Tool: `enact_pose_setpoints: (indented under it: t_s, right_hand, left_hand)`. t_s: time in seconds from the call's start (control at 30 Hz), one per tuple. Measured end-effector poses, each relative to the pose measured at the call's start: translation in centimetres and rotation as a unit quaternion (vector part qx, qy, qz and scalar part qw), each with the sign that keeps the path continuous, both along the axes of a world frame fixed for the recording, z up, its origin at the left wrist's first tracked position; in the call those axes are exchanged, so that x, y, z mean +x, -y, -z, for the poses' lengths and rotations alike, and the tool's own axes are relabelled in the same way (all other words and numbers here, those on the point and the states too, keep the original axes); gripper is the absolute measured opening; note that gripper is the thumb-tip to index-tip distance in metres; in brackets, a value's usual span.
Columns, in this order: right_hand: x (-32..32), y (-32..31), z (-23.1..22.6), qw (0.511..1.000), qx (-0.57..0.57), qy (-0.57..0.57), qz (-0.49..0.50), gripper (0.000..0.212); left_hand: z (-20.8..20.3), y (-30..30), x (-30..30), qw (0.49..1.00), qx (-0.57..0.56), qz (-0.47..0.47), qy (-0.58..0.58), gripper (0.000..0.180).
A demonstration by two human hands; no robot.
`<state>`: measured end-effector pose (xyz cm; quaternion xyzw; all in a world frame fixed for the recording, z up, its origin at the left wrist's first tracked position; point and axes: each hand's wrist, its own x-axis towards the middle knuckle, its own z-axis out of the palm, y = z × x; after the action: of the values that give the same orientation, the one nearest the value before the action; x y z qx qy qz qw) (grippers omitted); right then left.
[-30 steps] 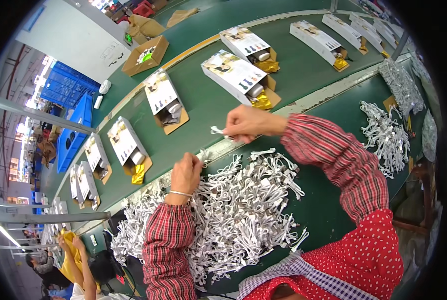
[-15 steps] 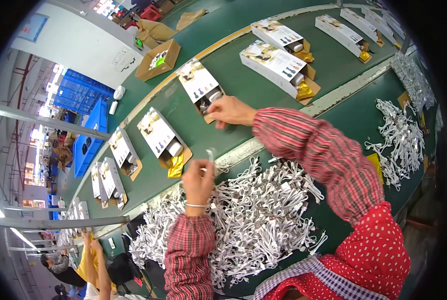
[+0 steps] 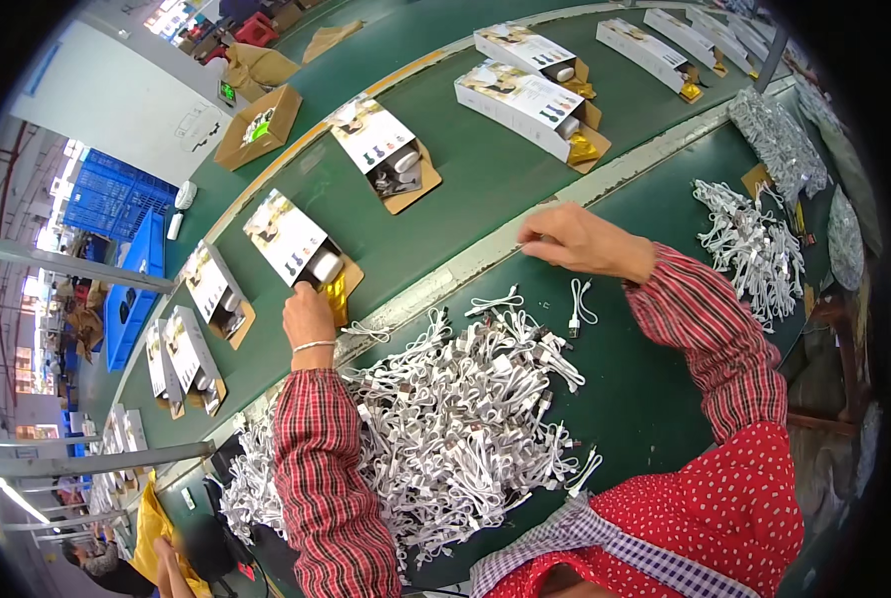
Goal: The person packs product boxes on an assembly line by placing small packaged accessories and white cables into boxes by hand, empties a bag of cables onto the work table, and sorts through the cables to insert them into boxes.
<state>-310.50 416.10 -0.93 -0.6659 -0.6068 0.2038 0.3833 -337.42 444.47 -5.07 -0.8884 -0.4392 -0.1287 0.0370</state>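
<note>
Left hand point(image 3: 309, 317): 9 o'clock, at the mouth of the open box point(image 3: 286, 237); fingers bent, tips hidden (cannot tell whether they grip anything)
Right hand point(image 3: 587, 241): 2 o'clock, near the pale rail point(image 3: 655, 165); fingers curled, cannot tell if closed on something
Gold packet point(image 3: 336, 299): in the box's mouth, just beside the left hand
Cable pile point(image 3: 465, 429): 6 o'clock, white bundles heaped
Lone cable point(image 3: 575, 319): 3 o'clock, apart from the pile

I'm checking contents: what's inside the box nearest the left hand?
The open box shows a white item and gold wrapping; its top panel and the left hand hide the rest.
</note>
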Motion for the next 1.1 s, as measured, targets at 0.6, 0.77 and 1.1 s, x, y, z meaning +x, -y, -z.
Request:
enact_pose_setpoints:
  t_s: [0.6,0.77,1.1]
  right_hand:
    - [-3.7,10.6,1.7,0.987,-0.068,0.143,-0.006,0.023]
    - [-3.8,11.2,2.0,0.992,-0.027,0.116,0.028,0.019]
    - [-4.0,10.8,2.0,0.997,0.005,0.072,0.039,0.017]
  left_hand:
    - [-1.2,5.7,6.9,0.935,0.142,0.322,-0.05,0.006]
    - [-1.0,5.9,8.1,0.9,0.211,0.353,-0.147,0.011]
    - [-2.9,10.9,10.9,0.856,-0.218,0.468,-0.021,0.023]
